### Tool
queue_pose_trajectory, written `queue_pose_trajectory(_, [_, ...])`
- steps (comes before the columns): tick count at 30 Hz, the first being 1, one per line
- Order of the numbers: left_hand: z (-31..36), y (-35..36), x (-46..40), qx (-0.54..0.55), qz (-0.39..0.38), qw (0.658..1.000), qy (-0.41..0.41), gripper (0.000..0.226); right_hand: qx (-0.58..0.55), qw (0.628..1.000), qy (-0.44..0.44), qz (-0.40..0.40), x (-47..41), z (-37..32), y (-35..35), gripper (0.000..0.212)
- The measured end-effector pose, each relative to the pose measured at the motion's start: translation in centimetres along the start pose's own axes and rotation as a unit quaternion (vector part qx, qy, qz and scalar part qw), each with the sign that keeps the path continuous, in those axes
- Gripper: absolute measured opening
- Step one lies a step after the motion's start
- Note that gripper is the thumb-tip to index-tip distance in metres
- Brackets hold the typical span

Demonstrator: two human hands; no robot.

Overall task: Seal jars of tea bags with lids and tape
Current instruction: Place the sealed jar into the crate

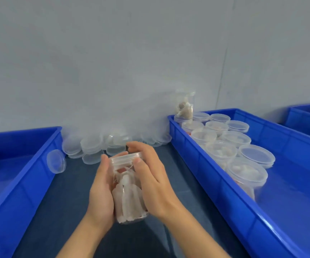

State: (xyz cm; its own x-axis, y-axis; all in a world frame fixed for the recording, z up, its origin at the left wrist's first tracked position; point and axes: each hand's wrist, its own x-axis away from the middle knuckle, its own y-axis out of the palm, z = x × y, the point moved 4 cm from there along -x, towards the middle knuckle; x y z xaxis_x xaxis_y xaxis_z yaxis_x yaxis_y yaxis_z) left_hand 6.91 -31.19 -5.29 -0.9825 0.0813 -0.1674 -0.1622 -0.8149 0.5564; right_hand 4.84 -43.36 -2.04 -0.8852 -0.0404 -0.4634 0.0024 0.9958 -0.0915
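Jar of tea bags [130, 198] is being cradled by left hand [99, 194] while right hand [150, 175] is gripping its clear lid [127, 158], apparently for tightening.

**Where everything is sitting around you**

You are holding the jar [130, 192] between your left hand [102, 190] and right hand [152, 181], above the table [72, 192]. Behind it, loose lids [92, 146] are piling against the wall [113, 62]. One bin [20, 175] is sitting to your left; the bin [224, 192] to your right is holding lidded jars [223, 149], with another bin [306, 118] beyond it.
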Motion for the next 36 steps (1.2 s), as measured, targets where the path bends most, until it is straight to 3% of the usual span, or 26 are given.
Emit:
queue_pose_trajectory(7, [-0.1,3.2,-1.1,-0.047,-0.017,0.999,0.005,0.054,0.147,0.984,0.075,-0.071,-1.6,-2.0,-4.1,0.049])
queue_pose_trajectory(9, [-0.1,4.3,-1.8,-0.064,-0.036,0.997,0.001,0.054,0.182,0.979,0.08,-0.05,-2.4,-3.2,-5.8,0.045])
queue_pose_trajectory(12, [-0.3,6.9,-2.6,-0.18,-0.062,0.982,0.016,0.06,0.224,0.972,0.071,0.01,-3.7,-5.0,-9.1,0.041])
queue_pose_trajectory(16, [-0.8,10.8,-3.6,-0.321,-0.091,0.94,0.07,0.043,0.285,0.951,0.052,0.108,-4.7,-7.7,-14.9,0.044])
queue_pose_trajectory(20, [-2.3,14.9,-5.8,-0.423,-0.153,0.886,0.115,0.037,0.279,0.938,0.036,0.201,-6.5,-9.2,-20.3,0.044])
queue_pose_trajectory(25, [-3.7,18.1,-10.7,-0.425,-0.156,0.889,0.069,0.043,0.273,0.932,0.016,0.238,-10.7,-7.6,-22.4,0.046])
queue_pose_trajectory(32, [-5.4,17.1,-18.3,-0.466,-0.086,0.881,0.022,0.043,0.249,0.937,0.012,0.246,-17.1,-1.4,-21.9,0.053])
queue_pose_trajectory(36, [-6.8,16.2,-20.3,-0.481,-0.102,0.871,-0.009,0.06,0.245,0.933,0.013,0.264,-18.4,1.9,-22.3,0.052])
